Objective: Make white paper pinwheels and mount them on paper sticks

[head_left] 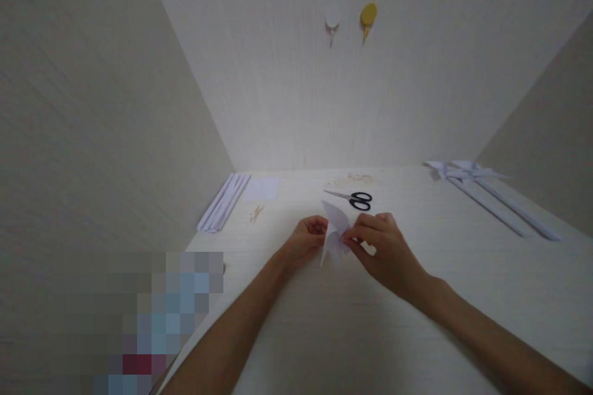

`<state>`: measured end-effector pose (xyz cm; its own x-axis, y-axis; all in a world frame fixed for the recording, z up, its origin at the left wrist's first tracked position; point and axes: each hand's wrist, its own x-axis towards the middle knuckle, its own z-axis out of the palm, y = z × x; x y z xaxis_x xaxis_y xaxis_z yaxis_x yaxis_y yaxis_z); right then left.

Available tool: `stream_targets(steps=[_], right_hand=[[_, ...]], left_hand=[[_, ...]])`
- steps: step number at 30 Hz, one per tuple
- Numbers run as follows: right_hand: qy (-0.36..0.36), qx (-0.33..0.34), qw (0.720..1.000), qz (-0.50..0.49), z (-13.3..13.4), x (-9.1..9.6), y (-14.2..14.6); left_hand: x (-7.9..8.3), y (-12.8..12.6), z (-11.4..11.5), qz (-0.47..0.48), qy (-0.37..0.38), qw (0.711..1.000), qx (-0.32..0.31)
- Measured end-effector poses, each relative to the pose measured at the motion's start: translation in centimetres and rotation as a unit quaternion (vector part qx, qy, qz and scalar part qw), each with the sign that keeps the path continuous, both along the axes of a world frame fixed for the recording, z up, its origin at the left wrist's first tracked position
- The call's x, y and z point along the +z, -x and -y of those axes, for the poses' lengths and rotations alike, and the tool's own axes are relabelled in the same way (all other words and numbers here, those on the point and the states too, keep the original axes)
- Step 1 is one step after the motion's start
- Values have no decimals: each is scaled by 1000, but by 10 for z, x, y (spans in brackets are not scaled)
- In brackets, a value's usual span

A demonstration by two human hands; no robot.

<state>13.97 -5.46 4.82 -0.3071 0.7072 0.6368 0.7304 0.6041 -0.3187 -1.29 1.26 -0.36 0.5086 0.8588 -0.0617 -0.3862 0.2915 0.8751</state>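
Pinching: 2 bare hands work on 1 folded paper pc., a white pinwheel shape (337,225), held up btwn them just above the table (417,333), approx. mid-view.
L hand (308,241): 1 narrow grip, thumb & fingers closed at the paper's L side; tips partly hidden by it.
R hand (386,247): 1 narrow grip, thumb & forefinger closed on the paper nr. its middle.
Scissors (353,197): 1 pr., black handles, lying just beyond the paper, blades pointing L.
Small sticks: 2 groups, 1 nr. the L hand (256,214), 1 behind the scissors (352,181); too small to count.
Paper rolls (225,203): 1 bundle, far L; several pcs. side by side, exact no. unclear.
White sheet (262,188): 1 visible, flat, just R of the bundle; can't tell if more lie under it.
Made-up pinwheels: 2, far R, heads overlapping (1st (442,170), 2nd (466,166)), w/ 2 paper stems.
Wall hooks: 2, i.e. 1 white (332,18), 1 yellow (369,15).
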Motion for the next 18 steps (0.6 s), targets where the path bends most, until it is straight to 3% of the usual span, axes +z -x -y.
stream_targets(steps=[7, 14, 18], right_hand=[[-9, -48, 996, -68, -4, -9, 5], [1, -91, 993, -78, -3, -14, 8], [20, -131, 988, -84, -6, -11, 2]], left_hand=[[9, -2, 5, 37, 14, 999, 18], [0, -3, 2, 45, 3, 999, -16], [2, -1, 1, 44, 23, 999, 3]])
